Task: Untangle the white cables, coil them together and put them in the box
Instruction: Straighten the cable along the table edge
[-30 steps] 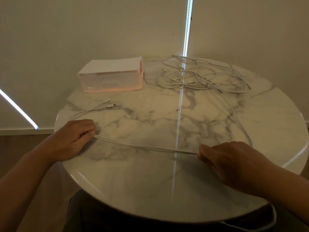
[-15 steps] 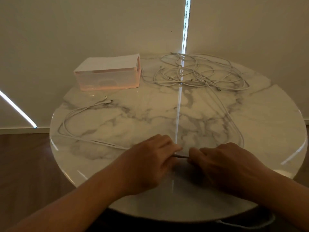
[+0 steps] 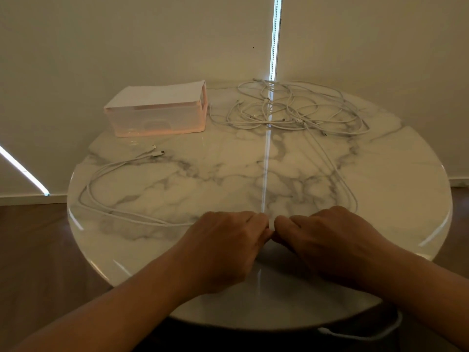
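- The left hand has slid over and now touches the right hand.
- Both curl their fingers round the cable.
- Loose cable loops left.

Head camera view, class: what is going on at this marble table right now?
A person is sorting white cables on a round marble table. The left hand and right hand meet at the near edge, both pinching one white cable. Its slack loops out to the left and ends near the box. From the right hand a strand runs up to the tangled pile at the far side. Nothing is coiled yet.
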{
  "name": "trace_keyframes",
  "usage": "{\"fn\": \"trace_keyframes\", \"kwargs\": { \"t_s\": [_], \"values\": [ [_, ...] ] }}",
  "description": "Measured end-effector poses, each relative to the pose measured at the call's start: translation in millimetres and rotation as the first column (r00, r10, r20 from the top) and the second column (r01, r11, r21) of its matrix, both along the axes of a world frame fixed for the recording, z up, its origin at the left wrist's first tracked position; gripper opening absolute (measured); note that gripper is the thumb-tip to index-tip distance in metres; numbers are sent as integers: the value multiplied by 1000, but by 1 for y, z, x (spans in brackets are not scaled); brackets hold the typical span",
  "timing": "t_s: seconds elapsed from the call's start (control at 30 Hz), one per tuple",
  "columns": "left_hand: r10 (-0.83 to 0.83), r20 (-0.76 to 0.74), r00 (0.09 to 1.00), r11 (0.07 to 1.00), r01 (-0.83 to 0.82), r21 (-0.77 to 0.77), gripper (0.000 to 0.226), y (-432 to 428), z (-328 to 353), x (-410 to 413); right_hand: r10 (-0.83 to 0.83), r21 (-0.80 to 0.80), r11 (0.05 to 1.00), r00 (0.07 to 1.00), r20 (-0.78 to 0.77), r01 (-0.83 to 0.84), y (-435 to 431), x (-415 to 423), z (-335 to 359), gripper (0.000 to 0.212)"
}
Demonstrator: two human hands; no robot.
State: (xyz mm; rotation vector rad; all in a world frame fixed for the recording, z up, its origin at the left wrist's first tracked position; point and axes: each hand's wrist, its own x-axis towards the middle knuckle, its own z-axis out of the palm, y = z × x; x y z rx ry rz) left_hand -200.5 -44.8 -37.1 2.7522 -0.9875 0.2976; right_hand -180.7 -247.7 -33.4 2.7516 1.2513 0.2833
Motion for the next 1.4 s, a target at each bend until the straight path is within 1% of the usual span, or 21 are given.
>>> {"fn": "trace_keyframes", "kwargs": {
  "t_s": [0.07, 0.13, 0.17, 0.2, 0.3, 0.37, 0.43, 0.53, 0.63, 0.67, 0.77, 0.9, 0.93, 1.0, 1.07, 1.1, 1.23, 1.27, 1.33, 1.4],
  "values": [
    [-27, 62, 998, 999, 25, 40, 23, 7, -3, 2, 26, 23, 999, 999, -23, -26, -1, 0, -1, 27],
    [-14, 85, 996, 998, 9, 67, 22, 17, -6, 5, -2, 6, 1000, 1000, -21, 3, -2, 1, 0, 29],
    [1, 82, 997, 997, -6, 71, 24, 24, -6, 5, -33, -25, 999, 997, -66, 31, -2, -1, 1, 31],
    [15, 82, 996, 998, -20, 62, 26, 33, -8, 5, -49, -56, 998, 993, -112, 43, -2, -2, 2, 35],
    [44, 66, 997, 999, -43, -27, 32, 59, -9, 10, -1, -10, 1000, 994, -108, 0, -9, -3, 2, 49],
    [43, 66, 997, 998, -40, -57, 33, 71, -11, 14, 8, -5, 1000, 995, -102, -9, -9, -2, 1, 46],
    [46, 78, 996, 997, -40, -72, 33, 82, -11, 19, 6, -10, 1000, 992, -129, -7, -12, 2, -7, 43],
    [83, 86, 993, 992, -74, -102, 34, 105, -10, 28, 13, 2, 1000, 998, -54, -13, -15, 6, -6, 56],
    [71, 45, 996, 987, -64, -145, 37, 125, -12, 34, -36, -49, 998, 984, -173, 28, -14, 1, 1, 53],
    [60, 44, 997, 987, -53, -151, 37, 129, -13, 36, -42, -63, 998, 981, -189, 31, -13, 0, 3, 53],
    [77, 31, 997, 980, -70, -187, 39, 141, -11, 41, -47, -47, 998, 985, -166, 40, -17, 3, -1, 52],
    [127, -23, 992, 967, -129, -221, 44, 168, -11, 42, -10, 36, 999, 998, -65, 12, -29, 9, -10, 59],
    [135, -25, 991, 967, -137, -216, 43, 171, -12, 41, -15, 20, 1000, 998, -68, 17, -29, 8, -9, 60],
    [150, -22, 988, 969, -152, -196, 41, 172, -15, 40, -43, -24, 999, 989, -144, 40, -24, 5, -6, 54],
    [163, -21, 986, 971, -164, -176, 40, 169, -17, 37, -71, -73, 996, 976, -205, 57, -21, 5, -2, 39],
    [164, -24, 986, 970, -166, -175, 40, 167, -16, 35, -72, -92, 994, 978, -196, 55, -20, 6, -1, 38],
    [167, -56, 984, 957, -175, -233, 35, 156, -7, 29, -73, -98, 994, 983, -166, 57, -21, 5, -3, 56],
    [178, -54, 982, 950, -186, -249, 35, 149, -3, 29, -80, -98, 993, 982, -174, 63, -20, 5, -3, 55],
    [206, -18, 978, 941, -203, -272, 38, 128, 3, 28, -98, -107, 991, 976, -196, 78, -17, 5, 0, 45],
    [185, -1, 983, 945, -178, -276, 40, 92, 6, 23, -78, -109, 992, 982, -172, 60, -11, 4, 3, 44]
  ]
}}
